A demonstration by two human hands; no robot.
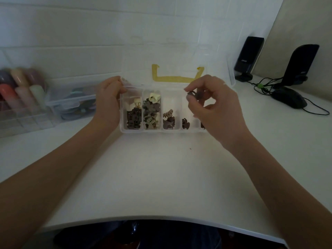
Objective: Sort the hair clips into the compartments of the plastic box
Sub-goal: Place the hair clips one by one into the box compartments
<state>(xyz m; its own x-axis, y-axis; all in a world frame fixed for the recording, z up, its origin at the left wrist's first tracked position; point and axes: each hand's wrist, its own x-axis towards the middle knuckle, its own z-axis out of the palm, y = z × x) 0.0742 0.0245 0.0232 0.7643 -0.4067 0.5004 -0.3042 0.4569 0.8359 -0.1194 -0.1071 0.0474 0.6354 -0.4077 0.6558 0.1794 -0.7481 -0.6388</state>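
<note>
A clear plastic box point(143, 131) with several compartments stands open on the white table, its lid with a yellow handle point(172, 79) tilted back against the wall. Dark brown, grey-brown and cream hair clips point(151, 106) lie in the compartments; the two left ones are fullest. My left hand point(107, 101) grips the box's left end. My right hand point(213, 105) hovers over the right compartments, thumb and fingers pinching a small dark hair clip point(194, 94). The rightmost compartment is mostly hidden by that hand.
Clear storage containers point(59, 105) with pastel items stand at the left. Two black speakers point(248, 58) and a black mouse point(289, 98) with cables sit at the right. The table's front edge point(161, 217) curves near my body.
</note>
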